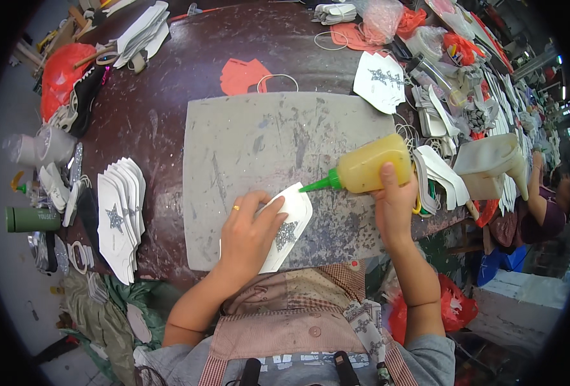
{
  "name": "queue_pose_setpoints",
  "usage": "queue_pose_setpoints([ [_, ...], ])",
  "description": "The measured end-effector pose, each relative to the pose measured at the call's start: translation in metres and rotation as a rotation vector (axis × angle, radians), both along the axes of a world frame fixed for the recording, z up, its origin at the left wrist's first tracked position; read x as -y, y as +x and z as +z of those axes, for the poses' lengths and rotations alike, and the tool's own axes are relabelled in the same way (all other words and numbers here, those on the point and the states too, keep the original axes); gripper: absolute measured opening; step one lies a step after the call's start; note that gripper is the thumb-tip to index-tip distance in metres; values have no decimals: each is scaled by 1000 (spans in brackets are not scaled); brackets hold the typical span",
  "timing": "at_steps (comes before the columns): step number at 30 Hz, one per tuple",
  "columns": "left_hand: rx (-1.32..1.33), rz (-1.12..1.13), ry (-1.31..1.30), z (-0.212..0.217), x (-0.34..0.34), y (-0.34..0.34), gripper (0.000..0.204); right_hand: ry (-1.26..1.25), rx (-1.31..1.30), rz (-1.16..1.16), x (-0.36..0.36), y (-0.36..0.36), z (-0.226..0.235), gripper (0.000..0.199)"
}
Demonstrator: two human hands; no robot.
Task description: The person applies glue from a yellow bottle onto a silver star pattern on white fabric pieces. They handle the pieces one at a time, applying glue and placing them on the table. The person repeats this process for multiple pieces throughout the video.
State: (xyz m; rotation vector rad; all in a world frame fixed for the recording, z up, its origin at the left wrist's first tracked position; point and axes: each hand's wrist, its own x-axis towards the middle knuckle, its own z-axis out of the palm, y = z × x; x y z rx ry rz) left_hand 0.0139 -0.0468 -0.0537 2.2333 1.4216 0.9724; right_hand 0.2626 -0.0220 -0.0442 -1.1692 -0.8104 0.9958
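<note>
In my right hand point(395, 204) is a clear squeeze bottle point(371, 164) of yellowish liquid, tipped on its side with its green nozzle point(319, 183) pointing left. The nozzle tip meets, or nearly meets, the top end of a white shoe upper piece point(296, 204). That piece carries a glittery silver star and lies slanted on a grey work mat point(253, 148). My left hand point(251, 233), with a ring on one finger, grips it along its left side. Part of the piece is hidden under my fingers.
Fanned white star pieces point(119, 212) lie left, near a green cylinder point(34, 219). Beyond the mat are red cut-outs point(243, 76); another white star piece point(379, 82) overlaps its far right corner. A translucent container point(487, 166) stands right. Another person's arm point(537, 193) shows at far right.
</note>
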Motion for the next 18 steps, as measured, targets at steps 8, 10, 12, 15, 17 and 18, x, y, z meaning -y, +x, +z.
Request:
queue_pose_setpoints([
  [8, -9, 18, -35, 1, 1, 2, 31, -68, 133, 52, -3, 5, 1, 52],
  [10, -14, -42, -72, 4, 0, -1, 37, -72, 192, 39, 12, 18, 1, 51],
  [12, -2, -142, -203, 20, -7, -11, 46, -70, 76, 54, 29, 31, 0, 52],
  [15, 140, -348, -576, 59, -35, -31, 59, -17, -286, 13, 58, 48, -2, 57],
  [17, 350, -437, -868, 67, -64, -24, 66, 67, -467, -113, 64, 57, -18, 58],
  [18, 431, -460, -785, 72, -88, -4, 66, 112, -559, -158, 65, 59, -23, 58],
])
